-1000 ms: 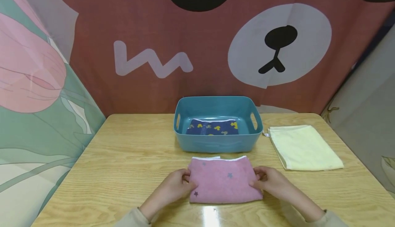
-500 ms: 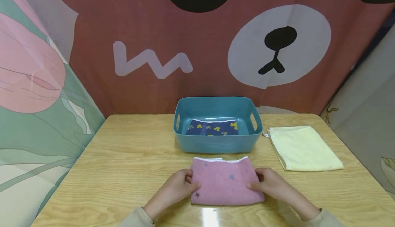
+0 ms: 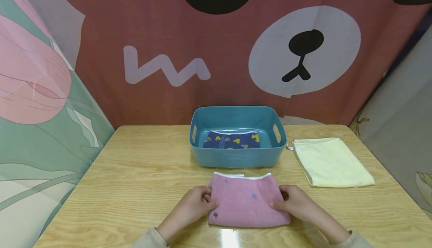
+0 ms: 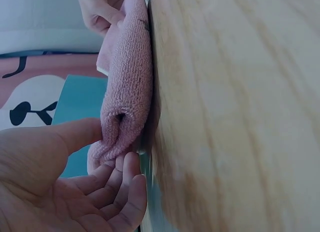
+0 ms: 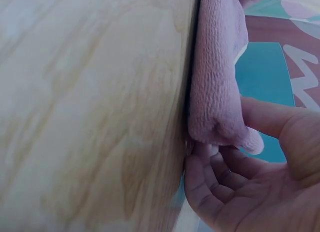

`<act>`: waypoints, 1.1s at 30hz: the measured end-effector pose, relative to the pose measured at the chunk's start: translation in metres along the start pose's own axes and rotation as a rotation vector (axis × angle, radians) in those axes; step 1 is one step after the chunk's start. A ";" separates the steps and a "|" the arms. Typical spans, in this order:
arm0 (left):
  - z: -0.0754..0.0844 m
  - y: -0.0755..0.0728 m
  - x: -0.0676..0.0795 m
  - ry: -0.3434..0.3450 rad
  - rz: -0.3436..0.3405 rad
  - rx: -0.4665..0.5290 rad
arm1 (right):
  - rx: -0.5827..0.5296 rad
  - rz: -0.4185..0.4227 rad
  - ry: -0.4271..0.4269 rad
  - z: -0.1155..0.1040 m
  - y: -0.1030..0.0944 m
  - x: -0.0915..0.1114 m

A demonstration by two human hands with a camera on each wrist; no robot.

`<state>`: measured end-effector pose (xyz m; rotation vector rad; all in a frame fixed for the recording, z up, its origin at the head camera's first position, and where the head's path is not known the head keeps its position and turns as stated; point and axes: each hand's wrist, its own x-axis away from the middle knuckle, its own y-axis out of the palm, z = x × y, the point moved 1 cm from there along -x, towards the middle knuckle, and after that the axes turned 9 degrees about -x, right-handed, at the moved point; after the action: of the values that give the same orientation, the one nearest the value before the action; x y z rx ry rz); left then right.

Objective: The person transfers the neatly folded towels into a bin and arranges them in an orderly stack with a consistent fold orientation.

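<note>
A folded pink towel (image 3: 248,203) with small grey stars and a white edge at its far side lies at the front middle of the table. My left hand (image 3: 194,206) pinches its left side, thumb on top and fingers curled beneath, as the left wrist view shows with the towel's thick folded end (image 4: 125,92). On the opposite side my right hand (image 3: 297,202) grips the towel the same way; in the right wrist view the thumb presses the upper face of the towel (image 5: 215,77) and the fingers reach under its rolled end.
Behind the towel stands a teal basket (image 3: 236,158) with handle holes, holding a folded navy cloth (image 3: 233,140) with yellow figures. A folded pale yellow towel (image 3: 332,162) lies to the right on the wooden table (image 3: 145,165). A printed curtain (image 3: 168,102) hangs behind the table.
The pink towel and both hands have shifted slightly toward me and a little to the right. Both hands keep their grip on its sides.
</note>
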<state>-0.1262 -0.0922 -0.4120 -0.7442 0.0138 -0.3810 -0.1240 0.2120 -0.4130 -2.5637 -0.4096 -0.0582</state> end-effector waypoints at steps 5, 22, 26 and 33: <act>-0.002 0.000 0.000 -0.012 0.003 0.026 | 0.021 -0.005 0.000 0.002 -0.001 0.001; -0.002 -0.001 0.005 0.009 -0.011 0.132 | -0.118 -0.067 -0.008 -0.006 -0.003 0.005; 0.000 -0.005 0.008 0.018 -0.005 0.141 | -0.118 -0.059 -0.018 -0.010 -0.005 0.007; 0.008 -0.013 0.015 0.035 -0.004 0.168 | -0.103 -0.026 -0.014 -0.019 -0.009 0.013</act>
<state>-0.1155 -0.1006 -0.3954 -0.5716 0.0125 -0.3939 -0.1135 0.2129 -0.3901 -2.6618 -0.4566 -0.0725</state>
